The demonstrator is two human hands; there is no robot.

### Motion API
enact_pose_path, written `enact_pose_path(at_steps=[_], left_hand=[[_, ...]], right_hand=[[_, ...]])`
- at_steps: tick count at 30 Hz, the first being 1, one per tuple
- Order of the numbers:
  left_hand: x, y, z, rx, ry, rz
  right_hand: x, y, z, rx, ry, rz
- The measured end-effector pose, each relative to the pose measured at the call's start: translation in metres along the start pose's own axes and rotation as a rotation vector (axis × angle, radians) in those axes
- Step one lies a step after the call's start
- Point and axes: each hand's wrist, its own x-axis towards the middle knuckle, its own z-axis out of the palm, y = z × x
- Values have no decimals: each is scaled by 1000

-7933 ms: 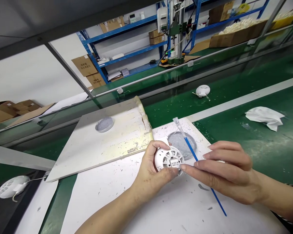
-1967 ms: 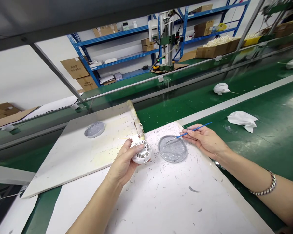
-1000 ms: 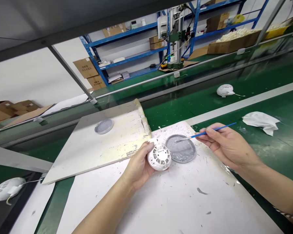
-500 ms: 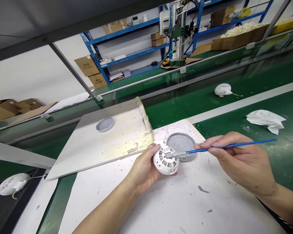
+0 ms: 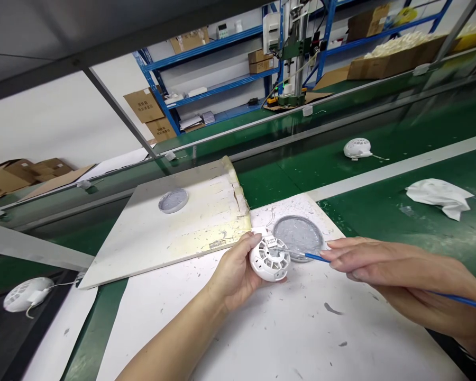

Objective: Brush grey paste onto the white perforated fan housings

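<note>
My left hand (image 5: 238,272) is closed around a round white plastic housing (image 5: 268,267) with radial slots and a small printed label, its slotted face turned up. Between the thumb and fingers of my right hand (image 5: 396,270) is a thin blue brush (image 5: 317,257). The brush tip reaches over the slots near the housing's centre, and its handle passes under my palm to the right. Just behind the housing, a round dish of grey paste (image 5: 297,235) rests on white paper (image 5: 277,328) marked with grey smears.
A smaller grey dish (image 5: 173,201) sits on a tilted white board (image 5: 143,238) at the left. Another white housing (image 5: 357,148) and a crumpled white cloth (image 5: 440,196) lie on the green surface at the right. A further housing (image 5: 27,295) is at the far left.
My right hand has turned flatter and lowered the brush's rear end, so the handle now slopes down to the right. The housing farther back has shifted slightly left.
</note>
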Motion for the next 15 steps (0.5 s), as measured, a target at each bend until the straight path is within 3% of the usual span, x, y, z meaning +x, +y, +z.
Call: enact_pose_path(at_steps=[4,8,12,15], left_hand=[[-1,1,1,-24,11,-28],[-2,2,3,-27,15,-57],[-3,0,2,-24,-12,-54],[-2,-2,-1,-12,-59,-48]], right_hand=[[3,-2,6,40,120,37],[4,2,18,137,399,237],[6,9,22,248,513,450],[9,15,18,359,594,526]])
